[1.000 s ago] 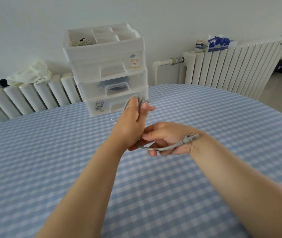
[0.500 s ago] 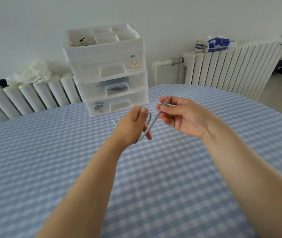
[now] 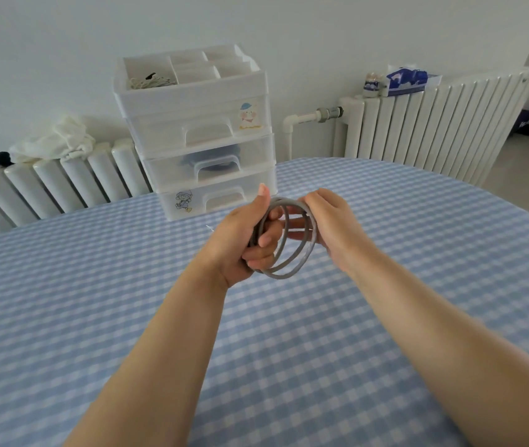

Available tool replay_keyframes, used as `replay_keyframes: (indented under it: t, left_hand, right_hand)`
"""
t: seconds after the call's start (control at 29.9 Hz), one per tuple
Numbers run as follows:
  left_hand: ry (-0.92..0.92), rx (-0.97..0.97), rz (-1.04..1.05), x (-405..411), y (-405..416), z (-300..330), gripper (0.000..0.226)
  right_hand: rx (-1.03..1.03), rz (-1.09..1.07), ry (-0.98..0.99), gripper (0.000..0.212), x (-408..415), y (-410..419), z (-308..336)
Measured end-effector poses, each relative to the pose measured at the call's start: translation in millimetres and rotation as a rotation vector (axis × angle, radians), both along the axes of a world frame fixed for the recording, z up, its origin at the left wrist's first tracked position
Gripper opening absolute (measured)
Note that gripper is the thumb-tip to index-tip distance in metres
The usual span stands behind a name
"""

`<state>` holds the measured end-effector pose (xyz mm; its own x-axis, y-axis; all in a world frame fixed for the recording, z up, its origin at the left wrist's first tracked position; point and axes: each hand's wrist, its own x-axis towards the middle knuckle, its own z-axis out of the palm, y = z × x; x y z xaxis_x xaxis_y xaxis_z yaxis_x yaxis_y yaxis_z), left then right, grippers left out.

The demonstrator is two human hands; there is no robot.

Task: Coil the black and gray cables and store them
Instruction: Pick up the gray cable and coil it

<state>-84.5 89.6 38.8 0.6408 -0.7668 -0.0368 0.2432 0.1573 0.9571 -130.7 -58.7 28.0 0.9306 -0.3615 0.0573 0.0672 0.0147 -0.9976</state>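
Note:
The gray cable (image 3: 290, 269) forms a round coil of a few loops, held in the air above the checked tablecloth. My left hand (image 3: 244, 237) grips the coil's left side, fingers curled round the strands and thumb pointing up. My right hand (image 3: 331, 222) holds the coil's upper right side, its fingers curled over the loops. A white drawer unit (image 3: 198, 133) stands just behind my hands; a dark shape shows through its middle drawer (image 3: 214, 167). Whether that shape is the black cable I cannot tell.
The drawer unit's top tray (image 3: 189, 75) has several compartments, one holding a pale cord bundle (image 3: 148, 80). White radiators (image 3: 434, 124) line the wall behind the table; a tissue pack (image 3: 406, 80) and a white cloth (image 3: 56, 140) lie on them. The blue checked table (image 3: 63, 301) spreads all round.
My right hand has brought the cable's free end round to the left hand, closing it into a full coil. Both hands now hold the coil together.

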Motion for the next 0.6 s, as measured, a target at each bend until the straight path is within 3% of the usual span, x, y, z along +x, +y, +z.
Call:
replay_keyframes:
  t: [0.13,0.2,0.3,0.4,0.5,0.6]
  left_hand:
    - [-0.032,0.108,0.000,3.5,3.4,-0.8,0.047]
    - [0.036,0.091,-0.028,6.7,4.8,-1.6,0.047]
    - [0.100,0.101,-0.039,11.8,8.6,-4.0,0.050]
    - [-0.012,0.244,0.084,9.9,5.9,-4.7,0.052]
    - [-0.298,0.443,0.294,7.9,-3.1,-7.5,0.051]
    - [-0.465,0.553,0.349,12.6,-4.9,-13.5,0.048]
  right_hand:
    - [-0.446,-0.005,0.033,0.017,-4.3,-7.3,0.8]
    - [-0.455,0.032,-0.031,0.029,-5.9,-6.5,1.5]
    - [-0.416,0.248,0.008,0.065,-7.9,-1.6,4.8]
    - [-0.517,0.216,0.033,0.046,-4.2,2.6,-0.1]
    - [-0.346,0.120,0.049,0.031,1.4,6.5,-10.9]
    - [-0.352,0.029,0.063,0.029,6.1,11.4,-19.0]
